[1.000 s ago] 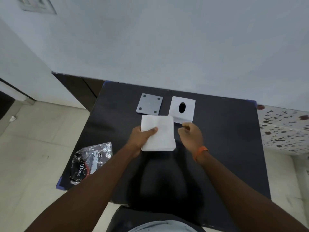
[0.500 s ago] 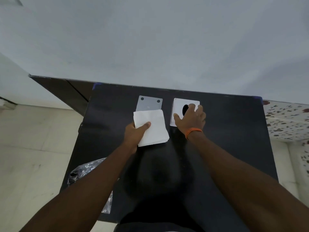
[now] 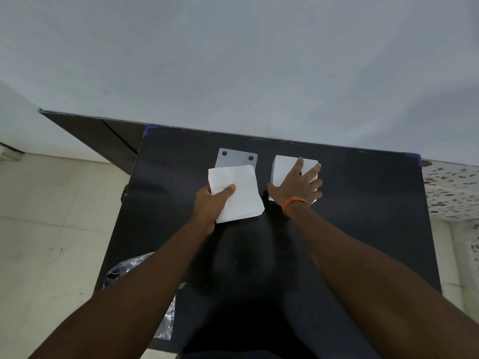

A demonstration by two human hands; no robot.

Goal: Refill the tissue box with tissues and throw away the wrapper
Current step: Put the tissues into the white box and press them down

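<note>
Your left hand (image 3: 210,200) grips the stack of tissues (image 3: 241,198), thumb on top, over the black desk (image 3: 363,216). Your right hand (image 3: 295,187) lies flat, fingers spread, on the white tissue box (image 3: 285,167) just right of the stack. The wrapper (image 3: 127,268) sits at the desk's near left edge, partly hidden by your left forearm. The stack covers the near part of a grey plate (image 3: 237,159). An orange band (image 3: 294,203) circles your right wrist.

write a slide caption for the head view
Left hand grips a tissue stack while the right hand rests spread on the white tissue box on a black table.
</note>
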